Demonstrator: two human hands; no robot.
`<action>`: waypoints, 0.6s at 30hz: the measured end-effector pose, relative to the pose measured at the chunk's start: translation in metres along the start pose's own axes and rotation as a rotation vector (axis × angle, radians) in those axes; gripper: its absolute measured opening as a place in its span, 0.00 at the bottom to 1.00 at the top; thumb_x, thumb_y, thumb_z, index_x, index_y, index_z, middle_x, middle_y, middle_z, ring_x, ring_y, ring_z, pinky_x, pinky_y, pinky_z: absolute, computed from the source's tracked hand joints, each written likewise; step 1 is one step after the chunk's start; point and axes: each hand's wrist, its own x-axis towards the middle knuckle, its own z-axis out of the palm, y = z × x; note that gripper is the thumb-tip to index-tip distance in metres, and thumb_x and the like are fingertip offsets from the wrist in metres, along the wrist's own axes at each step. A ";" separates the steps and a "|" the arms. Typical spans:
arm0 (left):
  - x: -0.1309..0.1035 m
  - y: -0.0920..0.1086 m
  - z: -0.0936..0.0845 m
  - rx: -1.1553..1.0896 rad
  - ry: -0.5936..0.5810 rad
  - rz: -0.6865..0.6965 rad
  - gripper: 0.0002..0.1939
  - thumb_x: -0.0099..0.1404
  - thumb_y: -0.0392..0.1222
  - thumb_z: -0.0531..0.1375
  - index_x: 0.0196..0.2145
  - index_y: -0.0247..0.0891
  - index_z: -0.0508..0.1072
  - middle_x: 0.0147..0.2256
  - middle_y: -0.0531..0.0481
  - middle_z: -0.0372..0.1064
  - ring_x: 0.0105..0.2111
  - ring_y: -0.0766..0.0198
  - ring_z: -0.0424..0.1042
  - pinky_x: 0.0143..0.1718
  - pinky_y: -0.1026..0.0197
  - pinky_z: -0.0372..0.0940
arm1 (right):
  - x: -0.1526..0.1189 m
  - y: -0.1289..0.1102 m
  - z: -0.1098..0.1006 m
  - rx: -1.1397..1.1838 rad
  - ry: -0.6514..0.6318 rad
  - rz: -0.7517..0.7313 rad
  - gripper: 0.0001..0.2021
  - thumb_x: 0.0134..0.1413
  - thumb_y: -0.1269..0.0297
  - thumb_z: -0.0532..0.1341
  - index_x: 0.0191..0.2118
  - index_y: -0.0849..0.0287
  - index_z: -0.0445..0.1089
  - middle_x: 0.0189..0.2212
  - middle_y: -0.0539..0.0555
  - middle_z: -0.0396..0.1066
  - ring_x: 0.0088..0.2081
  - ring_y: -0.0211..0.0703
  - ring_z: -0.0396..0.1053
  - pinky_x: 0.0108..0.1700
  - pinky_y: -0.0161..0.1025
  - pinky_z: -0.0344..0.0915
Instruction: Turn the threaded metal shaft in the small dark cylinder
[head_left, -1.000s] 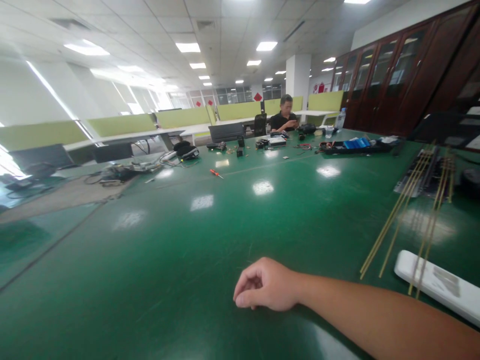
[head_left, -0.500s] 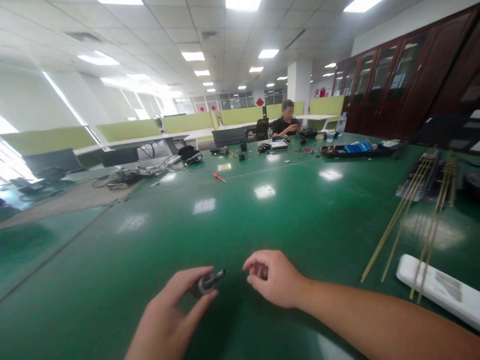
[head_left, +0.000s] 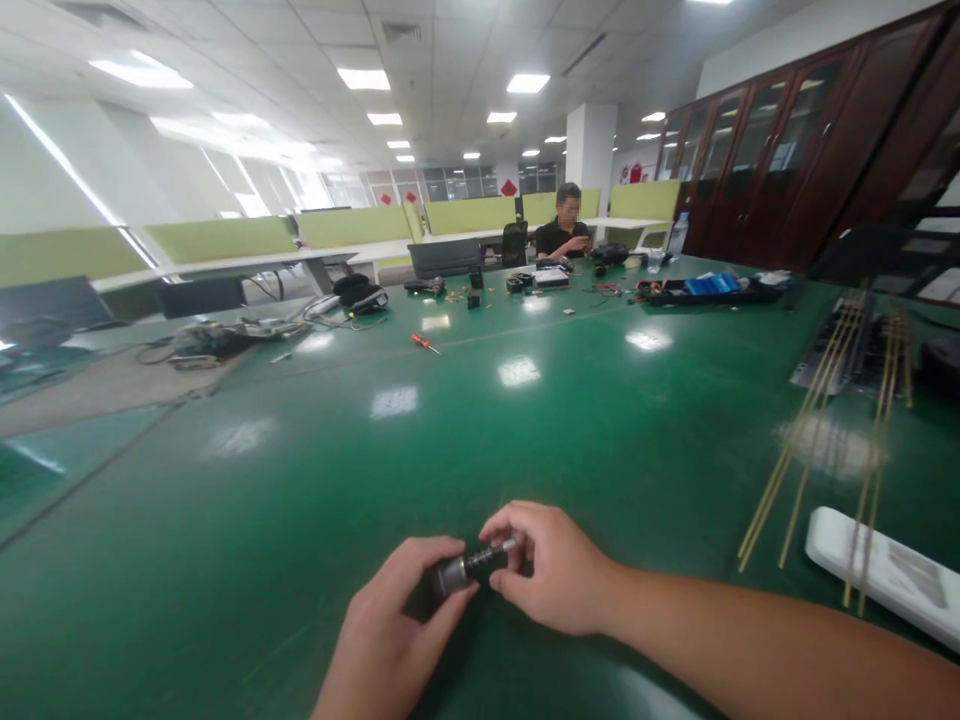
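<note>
- Your left hand pinches a small grey cylinder between thumb and forefinger, its black ridged shaft pointing at your right hand.
- Your right hand is half curled, thumb and forefinger bent about the shaft's end — I cannot tell whether they grip it.
- The cylinder sits between your hands, over the green tabletop.
- Ahead, that surface stretches to a red-handled screwdriver — well apart from you.
- Right of your hands, thin yellow rods and a white elongated device lie beyond your forearm.
</note>
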 end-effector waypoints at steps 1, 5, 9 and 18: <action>0.001 0.001 0.000 -0.008 -0.005 0.004 0.08 0.65 0.45 0.62 0.42 0.44 0.74 0.39 0.51 0.76 0.38 0.62 0.77 0.39 0.65 0.72 | 0.000 0.000 0.000 -0.001 -0.007 -0.001 0.15 0.45 0.73 0.66 0.42 0.56 0.72 0.33 0.49 0.72 0.29 0.37 0.68 0.33 0.34 0.63; 0.000 0.003 0.002 -0.031 -0.012 -0.021 0.08 0.64 0.43 0.63 0.42 0.45 0.75 0.39 0.54 0.76 0.37 0.63 0.77 0.39 0.66 0.72 | -0.001 -0.001 0.000 -0.007 -0.013 -0.006 0.14 0.45 0.73 0.66 0.41 0.56 0.73 0.33 0.49 0.72 0.30 0.38 0.69 0.33 0.34 0.64; -0.002 0.004 0.003 -0.064 -0.035 -0.063 0.08 0.63 0.42 0.63 0.41 0.46 0.75 0.38 0.56 0.77 0.37 0.64 0.77 0.39 0.67 0.71 | -0.001 -0.003 0.000 -0.005 -0.028 -0.018 0.12 0.46 0.72 0.65 0.40 0.57 0.73 0.33 0.49 0.72 0.30 0.38 0.69 0.33 0.34 0.64; -0.003 0.004 0.005 -0.090 -0.044 -0.063 0.09 0.63 0.41 0.64 0.42 0.48 0.75 0.38 0.56 0.76 0.38 0.65 0.76 0.40 0.68 0.70 | -0.002 -0.005 -0.003 -0.022 -0.055 -0.026 0.09 0.48 0.71 0.66 0.38 0.57 0.74 0.32 0.50 0.73 0.32 0.39 0.70 0.35 0.34 0.64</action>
